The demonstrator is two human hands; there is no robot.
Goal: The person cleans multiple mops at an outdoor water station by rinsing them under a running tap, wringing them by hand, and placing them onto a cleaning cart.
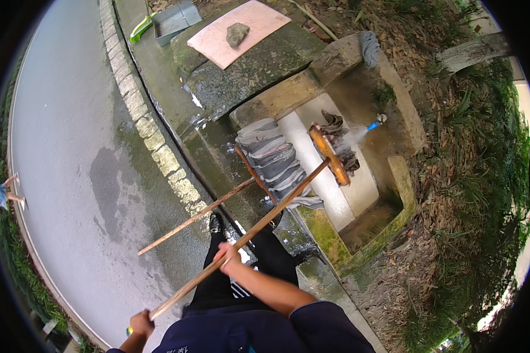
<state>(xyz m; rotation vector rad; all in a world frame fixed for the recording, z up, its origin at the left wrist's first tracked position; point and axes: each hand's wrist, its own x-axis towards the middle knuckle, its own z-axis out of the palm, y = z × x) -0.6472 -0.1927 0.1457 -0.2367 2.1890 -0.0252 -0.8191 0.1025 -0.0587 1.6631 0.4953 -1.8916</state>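
Note:
Both hands grip one long wooden mop handle (265, 219). My left hand (142, 324) is closed round its end at the lower left, and my right hand (228, 258) holds it farther up, in front of my legs. At the far end the mop's orange-brown wooden head (330, 154) lies over dark wet cloth strips (335, 128) on pale slabs in a stone basin. Water sprays onto the strips from a blue tap nozzle (373, 125). A second mop with grey cloth strips (271, 154) rests on the basin's near edge, its handle (194, 219) slanting down left.
A stone (237, 35) sits on a pink board (260, 22) on mossy slabs. Behind are a metal dustpan (176, 22) and a green broom (141, 28). A grey cloth (369, 47) hangs on the basin's rim (399, 92). A person (2, 192) is at the far left.

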